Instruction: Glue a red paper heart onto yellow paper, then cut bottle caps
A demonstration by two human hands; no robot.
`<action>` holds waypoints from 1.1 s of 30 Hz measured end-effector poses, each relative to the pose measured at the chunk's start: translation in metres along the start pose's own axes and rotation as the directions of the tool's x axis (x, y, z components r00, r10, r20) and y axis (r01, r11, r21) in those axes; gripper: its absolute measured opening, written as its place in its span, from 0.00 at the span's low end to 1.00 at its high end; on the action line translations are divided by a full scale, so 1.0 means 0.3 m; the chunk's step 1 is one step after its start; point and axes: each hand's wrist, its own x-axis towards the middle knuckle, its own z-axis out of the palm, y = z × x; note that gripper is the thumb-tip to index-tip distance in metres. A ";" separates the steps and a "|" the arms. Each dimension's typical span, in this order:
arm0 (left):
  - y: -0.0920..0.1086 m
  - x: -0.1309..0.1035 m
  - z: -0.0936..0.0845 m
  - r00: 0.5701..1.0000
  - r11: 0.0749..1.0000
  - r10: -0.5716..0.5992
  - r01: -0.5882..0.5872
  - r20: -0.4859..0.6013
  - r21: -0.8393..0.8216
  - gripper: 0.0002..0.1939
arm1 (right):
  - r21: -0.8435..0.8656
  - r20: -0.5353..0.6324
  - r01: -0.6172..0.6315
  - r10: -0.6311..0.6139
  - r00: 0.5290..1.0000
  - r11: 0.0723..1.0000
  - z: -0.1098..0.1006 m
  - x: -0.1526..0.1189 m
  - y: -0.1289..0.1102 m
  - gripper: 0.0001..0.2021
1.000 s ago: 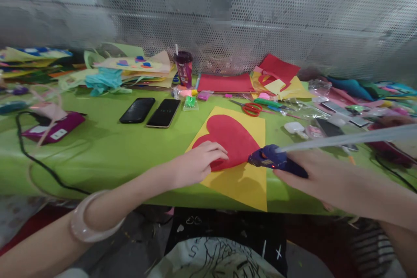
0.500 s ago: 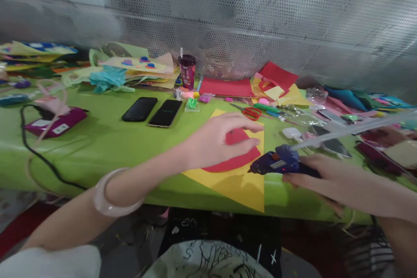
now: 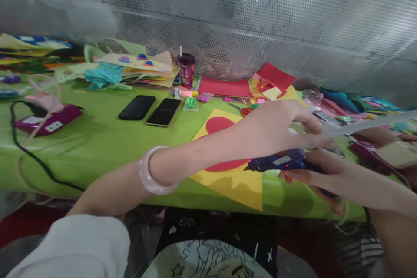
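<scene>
Now my left hand (image 3: 276, 126) has left the red heart (image 3: 220, 124) unheld on the yellow sheet (image 3: 243, 191) and pinches the clear glue stick (image 3: 368, 125), while my right hand (image 3: 339, 179) grasps the blue glue gun (image 3: 280, 160) beside the heart.

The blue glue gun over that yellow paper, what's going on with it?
A person's right hand holds the blue glue gun, its nozzle over the yellow paper. The left hand reaches across above it, fingers at the long, pale glue stick; whether they grip it is unclear. A red cut-out lies on the paper, partly hidden by the left arm.
</scene>
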 end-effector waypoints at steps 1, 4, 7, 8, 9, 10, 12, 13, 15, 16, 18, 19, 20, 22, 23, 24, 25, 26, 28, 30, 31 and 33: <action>0.001 0.001 0.001 1.000 1.000 0.005 -0.005 -0.003 -0.004 0.08 | 0.024 0.012 0.002 -0.002 1.000 1.000 0.001 0.001 0.001 0.21; -0.005 0.000 0.006 1.000 1.000 -0.012 0.012 -0.002 -0.025 0.07 | 0.104 0.070 0.023 -0.031 0.997 0.994 0.007 0.000 0.000 0.16; -0.014 -0.006 0.011 0.999 0.997 -0.031 0.030 -0.010 -0.072 0.07 | 0.119 0.065 0.065 -0.073 0.995 0.991 0.015 -0.004 -0.009 0.14; -0.016 -0.010 0.011 0.999 0.996 -0.030 0.028 -0.016 -0.084 0.08 | 0.123 0.054 0.077 -0.084 0.995 0.989 0.016 -0.005 -0.013 0.14; -0.019 -0.016 0.008 0.999 0.995 -0.028 0.025 -0.026 -0.095 0.07 | 0.128 0.046 0.088 -0.094 0.994 0.988 0.017 -0.005 -0.017 0.13; -0.022 -0.023 0.003 0.999 0.994 -0.021 0.017 -0.038 -0.111 0.07 | 0.129 0.049 0.090 -0.097 0.994 0.988 0.016 -0.004 -0.021 0.13; -0.037 -0.045 -0.016 0.999 0.986 -0.019 0.010 -0.051 -0.165 0.07 | 0.122 0.058 0.077 -0.084 0.995 0.990 0.012 0.001 -0.025 0.14; -0.052 -0.062 -0.029 0.998 0.981 -0.038 0.028 -0.046 -0.194 0.08 | 0.107 0.065 0.066 -0.073 0.995 0.992 0.010 0.005 -0.026 0.15; -0.100 -0.110 -0.059 0.993 0.972 -0.117 0.119 0.025 -0.201 0.09 | 0.048 0.063 0.046 -0.049 0.997 0.998 0.008 0.011 -0.022 0.16; -0.132 -0.142 -0.073 0.982 0.972 -0.166 0.179 0.094 -0.153 0.07 | 0.015 0.067 0.040 -0.041 0.997 0.999 0.008 0.013 -0.019 0.16; -0.205 -0.214 -0.094 0.932 0.972 -0.225 0.237 0.283 -0.008 0.07 | -0.034 0.093 0.022 -0.018 0.996 0.999 0.010 0.016 -0.012 0.16; -0.242 -0.251 -0.100 0.899 0.969 -0.244 0.244 0.363 0.047 0.08 | -0.043 0.101 0.013 -0.008 0.995 0.999 0.011 0.017 -0.008 0.16; -0.276 -0.287 -0.103 0.867 0.962 -0.271 0.256 0.417 0.093 0.09 | -0.046 0.103 0.010 -0.005 0.995 0.999 0.013 0.018 -0.005 0.16; -0.328 -0.345 -0.101 0.830 0.955 -0.297 0.258 0.472 0.146 0.12 | -0.046 0.082 0.017 -0.013 0.997 0.999 0.017 0.023 -0.002 0.15; -0.344 -0.365 -0.098 0.826 0.952 -0.306 0.263 0.472 0.157 0.12 | -0.046 0.074 0.023 -0.020 0.997 0.999 0.019 0.026 -0.002 0.15; -0.354 -0.379 -0.094 0.829 0.951 -0.309 0.265 0.467 0.160 0.12 | -0.043 0.074 0.027 -0.024 0.997 0.999 0.022 0.030 -0.003 0.14; -0.358 -0.385 -0.089 0.835 0.951 -0.310 0.266 0.455 0.158 0.11 | -0.037 0.079 0.026 -0.023 0.997 0.999 0.024 0.034 -0.004 0.14; -0.357 -0.386 -0.085 0.840 0.952 -0.307 0.266 0.448 0.154 0.09 | -0.027 0.084 0.020 -0.018 0.996 0.999 0.027 0.037 -0.006 0.15; -0.348 -0.377 -0.074 0.848 0.954 -0.301 0.265 0.437 0.142 0.08 | -0.005 0.091 0.012 -0.012 0.996 1.000 0.035 0.042 -0.008 0.15; -0.337 -0.362 -0.064 0.850 0.952 -0.307 0.279 0.429 0.129 0.08 | 0.014 0.091 0.029 -0.030 0.995 0.999 0.047 0.043 -0.009 0.16; -0.332 -0.355 -0.059 0.849 0.949 -0.315 0.290 0.423 0.126 0.09 | 0.022 0.095 0.041 -0.043 0.995 0.999 0.055 0.043 -0.010 0.17; -0.327 -0.345 -0.052 0.846 0.941 -0.338 0.313 0.413 0.130 0.08 | 0.043 0.121 0.062 -0.066 0.990 0.997 0.072 0.042 -0.017 0.17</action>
